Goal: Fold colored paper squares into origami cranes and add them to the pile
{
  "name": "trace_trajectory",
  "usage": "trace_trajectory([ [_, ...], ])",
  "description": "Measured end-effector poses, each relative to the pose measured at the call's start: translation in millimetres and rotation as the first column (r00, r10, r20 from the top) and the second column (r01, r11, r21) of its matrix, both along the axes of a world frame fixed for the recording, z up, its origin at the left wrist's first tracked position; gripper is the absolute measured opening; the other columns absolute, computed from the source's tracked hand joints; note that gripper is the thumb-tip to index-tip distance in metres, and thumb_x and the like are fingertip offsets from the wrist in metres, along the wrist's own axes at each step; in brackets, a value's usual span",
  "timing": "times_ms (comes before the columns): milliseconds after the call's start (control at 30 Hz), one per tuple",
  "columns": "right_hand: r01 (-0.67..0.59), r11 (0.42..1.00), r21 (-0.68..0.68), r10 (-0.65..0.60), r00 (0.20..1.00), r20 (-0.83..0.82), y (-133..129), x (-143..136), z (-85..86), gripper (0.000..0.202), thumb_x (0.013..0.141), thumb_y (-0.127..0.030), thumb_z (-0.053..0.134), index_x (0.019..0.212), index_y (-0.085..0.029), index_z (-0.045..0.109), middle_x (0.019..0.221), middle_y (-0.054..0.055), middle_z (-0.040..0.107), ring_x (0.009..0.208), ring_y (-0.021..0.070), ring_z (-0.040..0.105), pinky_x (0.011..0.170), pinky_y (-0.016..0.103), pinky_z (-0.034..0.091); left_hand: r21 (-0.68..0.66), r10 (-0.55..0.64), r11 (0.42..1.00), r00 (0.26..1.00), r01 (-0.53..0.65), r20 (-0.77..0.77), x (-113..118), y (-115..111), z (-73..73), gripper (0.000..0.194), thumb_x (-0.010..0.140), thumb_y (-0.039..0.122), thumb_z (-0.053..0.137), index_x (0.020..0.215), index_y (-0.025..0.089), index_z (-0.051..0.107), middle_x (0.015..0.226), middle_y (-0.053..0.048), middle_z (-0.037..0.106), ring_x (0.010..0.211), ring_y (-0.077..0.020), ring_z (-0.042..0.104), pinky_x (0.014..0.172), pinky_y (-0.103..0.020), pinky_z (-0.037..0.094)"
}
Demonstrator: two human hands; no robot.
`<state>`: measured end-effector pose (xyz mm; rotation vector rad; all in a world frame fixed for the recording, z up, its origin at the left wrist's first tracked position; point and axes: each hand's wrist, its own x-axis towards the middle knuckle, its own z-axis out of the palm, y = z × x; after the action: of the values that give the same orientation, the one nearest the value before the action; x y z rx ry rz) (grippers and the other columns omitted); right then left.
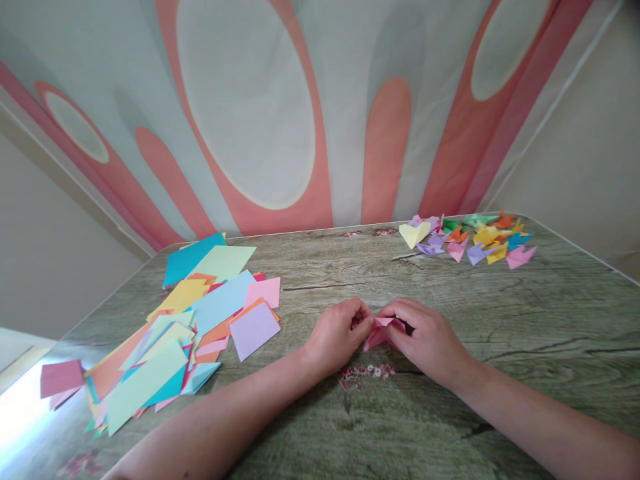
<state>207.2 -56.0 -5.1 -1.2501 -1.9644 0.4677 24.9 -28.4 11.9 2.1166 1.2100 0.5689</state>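
Between my two hands, just above the wood-patterned table (310, 427), is a small folded piece of pink origami paper (381, 333). My left hand (343, 333) pinches its left side with thumb and forefinger. From the other side, my right hand (423, 333) grips it, thumb in front and fingers behind. Part of the folded paper is hidden by my fingers, so its full shape does not show.
Loose coloured paper sheets (150, 380) are spread over the left of the table, a lilac square (255, 330) nearest my hands. Several folded paper figures (457, 250) lie together at the back right. Behind the table hangs a pink-and-white patterned cloth (345, 120).
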Motion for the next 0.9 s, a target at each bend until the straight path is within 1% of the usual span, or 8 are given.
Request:
trace_trajectory([
  [233, -0.013, 1.0, 0.002, 0.013, 1.0, 0.012, 0.2, 0.2, -0.3, 0.015, 0.085, -0.012, 0.052, 0.079, -0.021, 0.063, 0.075, 0.001, 0.062, 0.073, 0.0166, 0.058, 0.069, 0.028, 0.044, -0.096, -0.036, 0.994, 0.996, 0.044, 0.086, -0.4, 0.1, 3.1, 0.019, 0.087, 0.029, 0.05, 0.091, 0.018, 0.065, 0.081, 0.0, 0.068, 0.071, -0.0124, 0.06, 0.065, -0.021, 0.041],
  [367, -0.01, 1.0, 0.006, 0.01, 1.0, 0.012, -0.3, 0.2, -1.2, 0.014, 0.083, -0.01, 0.053, 0.08, -0.021, 0.062, 0.075, 0.001, 0.063, 0.072, 0.0162, 0.058, 0.067, 0.027, 0.044, -0.098, -0.046, 0.994, 0.997, 0.052, 0.066, -1.1, 1.7, 3.5, 0.016, 0.084, 0.026, 0.053, 0.083, 0.017, 0.067, 0.078, 0.0, 0.068, 0.071, -0.0124, 0.059, 0.066, -0.021, 0.041],
  [533, -0.028, 1.0, -0.013, 0.028, 1.0, -0.003, -0.1, 1.1, -3.2, 0.016, 0.081, -0.009, 0.053, 0.081, -0.022, 0.062, 0.075, 0.0, 0.064, 0.072, 0.0157, 0.059, 0.067, 0.026, 0.044, -0.092, -0.095, 0.991, 0.993, 0.102, 0.074, -4.3, 4.4, 4.5, 0.015, 0.082, 0.026, 0.055, 0.082, 0.017, 0.067, 0.074, 0.001, 0.066, 0.069, -0.011, 0.056, 0.064, -0.02, 0.039],
  [733, -0.038, 0.99, -0.134, 0.035, 0.999, -0.026, -1.5, 0.5, 1.0, 0.013, 0.08, -0.012, 0.055, 0.078, -0.023, 0.062, 0.071, -0.003, 0.064, 0.066, 0.0138, 0.059, 0.061, 0.024, 0.042, -0.161, -0.149, 0.973, 0.981, 0.167, 0.123, -9.1, 7.7, 7.1, 0.013, 0.08, 0.024, 0.056, 0.078, 0.015, 0.066, 0.072, 0.001, 0.064, 0.065, -0.0093, 0.053, 0.063, -0.018, 0.04],
  [900, -0.082, 0.985, -0.154, 0.075, 0.996, -0.049, -3.8, -0.9, 4.2, 0.012, 0.081, -0.015, 0.054, 0.08, -0.023, 0.063, 0.07, -0.002, 0.063, 0.066, 0.0141, 0.059, 0.059, 0.023, 0.043, -0.214, -0.166, 0.958, 0.979, 0.189, 0.119, -10.2, 9.5, 8.5, 0.01, 0.076, 0.022, 0.057, 0.075, 0.015, 0.063, 0.068, 0.002, 0.059, 0.064, -0.009, 0.051, 0.062, -0.018, 0.039],
])
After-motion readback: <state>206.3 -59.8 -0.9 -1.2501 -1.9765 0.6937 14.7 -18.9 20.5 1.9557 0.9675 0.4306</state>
